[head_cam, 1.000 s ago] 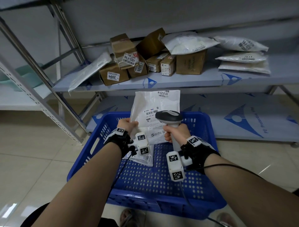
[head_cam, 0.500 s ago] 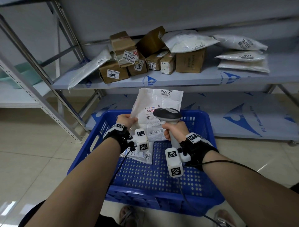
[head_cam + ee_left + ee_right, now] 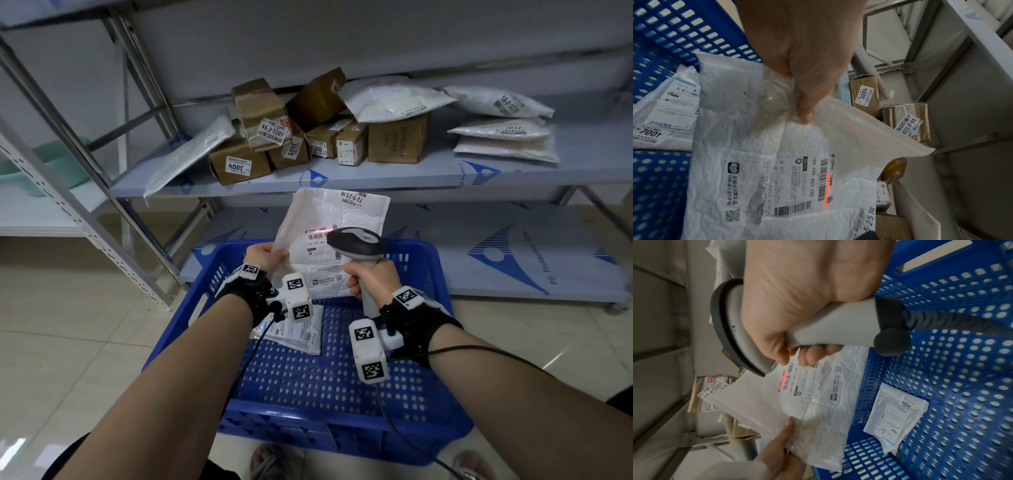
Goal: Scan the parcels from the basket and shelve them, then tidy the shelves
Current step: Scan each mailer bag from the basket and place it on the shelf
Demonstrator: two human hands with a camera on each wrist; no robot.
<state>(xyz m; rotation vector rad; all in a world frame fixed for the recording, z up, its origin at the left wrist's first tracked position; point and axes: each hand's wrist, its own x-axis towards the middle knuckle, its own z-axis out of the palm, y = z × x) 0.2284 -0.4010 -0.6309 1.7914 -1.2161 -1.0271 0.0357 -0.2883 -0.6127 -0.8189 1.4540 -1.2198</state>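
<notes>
My left hand (image 3: 263,255) pinches the edge of a crumpled white mailer bag (image 3: 337,226) and holds it upright over the blue basket (image 3: 342,394). My right hand (image 3: 371,277) grips the handle of a grey barcode scanner (image 3: 356,241), its head close in front of the bag's label. A red scan line (image 3: 827,189) lies along the label's barcode, also seen as a red scan line (image 3: 784,378) in the right wrist view. One small white parcel marked 7001 (image 3: 298,334) lies flat on the basket floor.
The grey shelf (image 3: 376,174) behind the basket carries several brown boxes (image 3: 239,164) and white mailers (image 3: 503,130), loosely piled. The lower shelf board (image 3: 513,260) sits near the floor. A slanted metal upright (image 3: 85,219) stands left. The scanner cable (image 3: 404,428) trails toward me.
The bag and scanner have risen slightly and drawn together. A red scan line now shows on the label, which was not lit before.
</notes>
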